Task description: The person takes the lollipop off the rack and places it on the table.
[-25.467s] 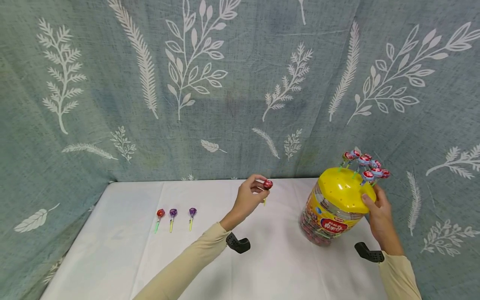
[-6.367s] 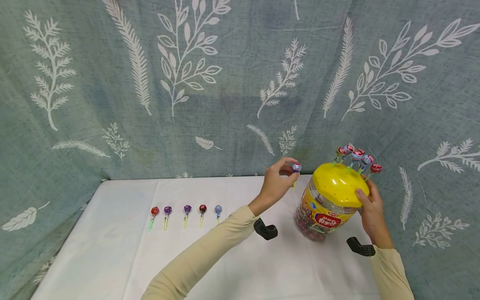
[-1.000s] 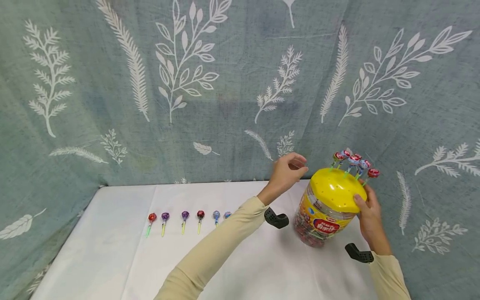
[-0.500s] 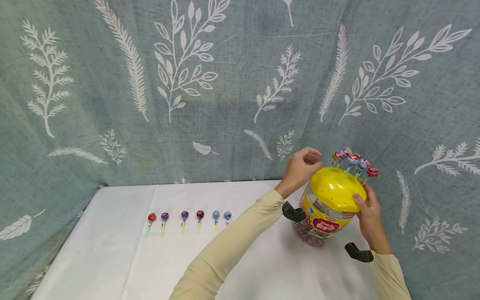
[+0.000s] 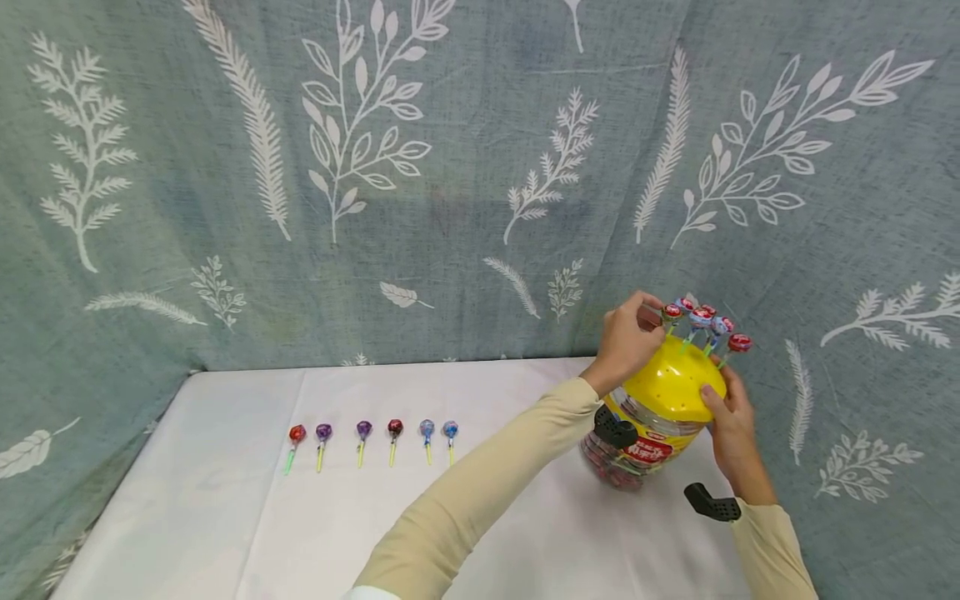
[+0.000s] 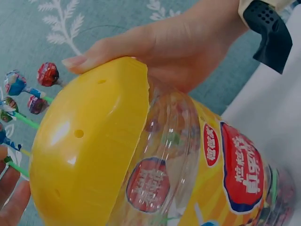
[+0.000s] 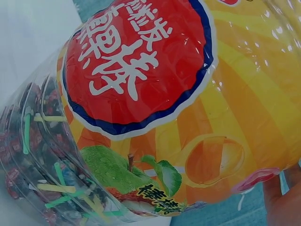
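Observation:
A clear plastic jar [image 5: 652, 433] with a domed yellow lid [image 5: 678, 383] leans on the table. Several lollipops [image 5: 702, 317] stand with their sticks in holes in the lid. My right hand [image 5: 738, 425] grips the jar at the lid, thumb on the rim; its thumb [image 6: 80, 63] lies along the lid's edge in the left wrist view. My left hand [image 5: 630, 337] pinches the leftmost lollipop [image 5: 671, 312] in the lid. In the left wrist view its fingertips [image 6: 16, 202] are either side of a green stick [image 6: 18, 167]. Part of the grip is out of frame.
Several wrapped lollipops lie in a row on the white table [image 5: 247, 533], from an orange-red one [image 5: 297, 433] at left to a blue one [image 5: 450, 428] at right. More lollipops [image 7: 51, 155] fill the jar's bottom. A leaf-patterned curtain [image 5: 465, 208] hangs behind.
About 25 seconds ago three lollipops lay on the table; the row has since grown to the right. Over the last second my left hand moved right and reached a lollipop in the lid.

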`<state>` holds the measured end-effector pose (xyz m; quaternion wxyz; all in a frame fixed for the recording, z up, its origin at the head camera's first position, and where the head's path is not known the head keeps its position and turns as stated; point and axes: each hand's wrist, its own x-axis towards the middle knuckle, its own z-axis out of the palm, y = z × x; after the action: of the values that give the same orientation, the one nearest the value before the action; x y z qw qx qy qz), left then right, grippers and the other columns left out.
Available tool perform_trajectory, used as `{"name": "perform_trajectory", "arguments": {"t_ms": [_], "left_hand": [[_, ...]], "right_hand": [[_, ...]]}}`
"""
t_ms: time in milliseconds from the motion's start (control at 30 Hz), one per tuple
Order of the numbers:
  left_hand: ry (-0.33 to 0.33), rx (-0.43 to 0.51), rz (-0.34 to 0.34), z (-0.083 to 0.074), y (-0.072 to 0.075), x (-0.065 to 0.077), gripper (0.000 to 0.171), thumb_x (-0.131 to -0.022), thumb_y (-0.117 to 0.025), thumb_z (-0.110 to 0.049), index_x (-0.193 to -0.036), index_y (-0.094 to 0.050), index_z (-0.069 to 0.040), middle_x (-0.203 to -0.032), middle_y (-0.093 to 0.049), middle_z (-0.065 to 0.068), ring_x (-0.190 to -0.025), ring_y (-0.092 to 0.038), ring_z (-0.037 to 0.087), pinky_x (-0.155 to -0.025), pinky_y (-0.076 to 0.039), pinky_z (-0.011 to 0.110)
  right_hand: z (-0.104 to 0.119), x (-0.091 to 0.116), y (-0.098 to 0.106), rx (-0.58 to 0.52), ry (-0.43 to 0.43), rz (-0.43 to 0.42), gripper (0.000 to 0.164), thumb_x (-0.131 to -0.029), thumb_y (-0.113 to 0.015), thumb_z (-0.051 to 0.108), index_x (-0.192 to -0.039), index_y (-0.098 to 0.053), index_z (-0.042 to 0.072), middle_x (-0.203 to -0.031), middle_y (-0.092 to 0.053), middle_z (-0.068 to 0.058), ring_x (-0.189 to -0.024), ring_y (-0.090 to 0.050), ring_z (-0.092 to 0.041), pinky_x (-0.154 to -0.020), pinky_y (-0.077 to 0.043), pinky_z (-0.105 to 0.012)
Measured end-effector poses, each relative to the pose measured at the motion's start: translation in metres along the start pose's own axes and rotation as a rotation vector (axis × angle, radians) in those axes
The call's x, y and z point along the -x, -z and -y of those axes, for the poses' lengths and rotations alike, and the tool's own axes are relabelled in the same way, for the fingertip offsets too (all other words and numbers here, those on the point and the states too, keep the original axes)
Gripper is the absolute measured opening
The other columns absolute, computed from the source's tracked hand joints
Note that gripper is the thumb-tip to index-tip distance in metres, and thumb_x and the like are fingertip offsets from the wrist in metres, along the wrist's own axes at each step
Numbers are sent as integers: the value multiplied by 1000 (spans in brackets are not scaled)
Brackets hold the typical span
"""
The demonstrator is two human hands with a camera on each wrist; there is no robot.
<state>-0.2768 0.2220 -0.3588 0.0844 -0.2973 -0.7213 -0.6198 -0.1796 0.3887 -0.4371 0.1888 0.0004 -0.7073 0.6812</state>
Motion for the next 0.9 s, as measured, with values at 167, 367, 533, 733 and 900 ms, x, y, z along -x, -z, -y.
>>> {"name": "perform_trajectory", "arguments": {"t_ms": [167, 367, 533, 733, 900], "left_hand": [[-14, -19, -14, 0, 0, -1, 21, -87, -64, 0, -106, -58, -8, -85, -65, 7, -71, -56, 5, -64, -45, 10], [-44, -35, 8, -7, 7, -6, 24, -87, -63, -1, -109, -56, -9, -84, -63, 2, -70, -56, 2, -65, -45, 9], [-71, 3, 33, -14, 14, -6, 25, -89, -61, -3, -112, -54, -10, -87, -62, 1, -73, -56, 3, -67, -46, 10], [-95, 70, 46, -16, 25, -1, 28, -88, -61, -2, -114, -53, -9, -86, -62, 3, -75, -56, 5, -70, -47, 12], [-84, 86, 50, -12, 38, 5, 31, -88, -61, -1, -117, -51, -9, -86, -62, 3, -74, -56, 6, -70, -47, 14]], "right_hand": [[-1, 0, -1, 2, -7, 6, 54, -99, -45, 16, -149, -25, 16, -133, -40, 3, -111, -47, -10, -87, -44, -13], [-1, 0, -3, -11, -14, -5, 54, -99, -46, 17, -148, -26, 15, -131, -42, 4, -110, -47, -9, -87, -43, -13], [-1, 0, -5, -17, -30, -11, 53, -99, -46, 18, -148, -26, 16, -131, -42, 5, -111, -47, -10, -87, -43, -13], [-1, 1, -4, -15, -28, -30, 53, -99, -46, 18, -148, -26, 17, -133, -39, 4, -113, -45, -11, -87, -43, -12], [0, 1, -3, -21, -29, -27, 53, -99, -46, 18, -148, -25, 17, -133, -40, 4, -111, -46, -10, -87, -44, -12]]}}
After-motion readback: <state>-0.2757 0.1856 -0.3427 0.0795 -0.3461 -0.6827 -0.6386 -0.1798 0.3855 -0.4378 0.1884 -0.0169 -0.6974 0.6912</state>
